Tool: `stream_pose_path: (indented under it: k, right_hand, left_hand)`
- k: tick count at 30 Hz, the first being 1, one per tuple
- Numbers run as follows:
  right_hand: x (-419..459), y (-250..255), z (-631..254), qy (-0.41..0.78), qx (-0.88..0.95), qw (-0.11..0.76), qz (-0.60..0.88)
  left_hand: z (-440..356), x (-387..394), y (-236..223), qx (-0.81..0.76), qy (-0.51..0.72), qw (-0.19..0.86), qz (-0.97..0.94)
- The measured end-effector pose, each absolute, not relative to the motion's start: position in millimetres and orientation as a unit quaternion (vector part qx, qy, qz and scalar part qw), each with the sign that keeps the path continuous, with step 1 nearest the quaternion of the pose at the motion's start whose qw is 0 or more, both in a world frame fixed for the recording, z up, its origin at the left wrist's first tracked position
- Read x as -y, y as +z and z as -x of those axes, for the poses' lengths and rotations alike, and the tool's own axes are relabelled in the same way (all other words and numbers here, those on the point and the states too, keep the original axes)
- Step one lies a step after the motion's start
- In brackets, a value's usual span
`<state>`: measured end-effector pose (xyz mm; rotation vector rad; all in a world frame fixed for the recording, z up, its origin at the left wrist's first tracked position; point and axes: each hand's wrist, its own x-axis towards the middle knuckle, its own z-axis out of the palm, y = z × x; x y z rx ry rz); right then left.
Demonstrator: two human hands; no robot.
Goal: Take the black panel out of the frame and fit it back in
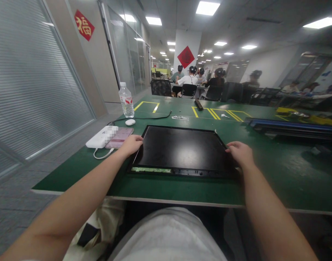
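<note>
One glossy, rectangular black panel (pixel 182 146).
My left hand (pixel 131 145) and right hand (pixel 241 155) pinch its opposite thin edges; a narrow green strip (pixel 151 170) lines its front.

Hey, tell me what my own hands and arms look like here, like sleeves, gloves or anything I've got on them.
Your left hand and right hand are both ungloved. Your forearms are bare, with no sleeve over them, and I see no watch, bracelet, cable or marking.
</note>
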<state>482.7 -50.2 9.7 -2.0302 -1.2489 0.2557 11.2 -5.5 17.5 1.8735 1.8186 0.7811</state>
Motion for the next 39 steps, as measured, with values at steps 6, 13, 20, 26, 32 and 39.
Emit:
stream_pose_path:
  k: [6, 13, 20, 26, 32, 39]
  right_hand:
    - [50.0, 10.1, -483.6, 0.105, 0.482, 0.362, 0.791]
    - [50.3, 9.3, -484.7, 0.112, 0.480, 0.366, 0.789]
    - [50.5, 9.9, -483.8, 0.110, 0.484, 0.374, 0.784]
    - [50.1, 10.3, -483.7, 0.112, 0.480, 0.376, 0.784]
    - [50.5, 10.6, -482.9, 0.111, 0.481, 0.373, 0.785]
    - [50.6, 10.7, -483.7, 0.112, 0.482, 0.372, 0.785]
  left_hand:
    - [-7.7, 4.7, 17.4, -0.642, 0.264, 0.205, -0.690]
    - [-6.3, 4.5, 18.0, -0.638, 0.258, 0.186, -0.701]
    - [-9.1, 8.9, 24.9, -0.631, 0.262, 0.180, -0.708]
    - [-9.0, 7.2, 25.0, -0.628, 0.257, 0.155, -0.718]
    - [-8.6, 6.7, 24.3, -0.631, 0.250, 0.152, -0.719]
    - [-8.0, 6.9, 23.6, -0.628, 0.250, 0.150, -0.721]
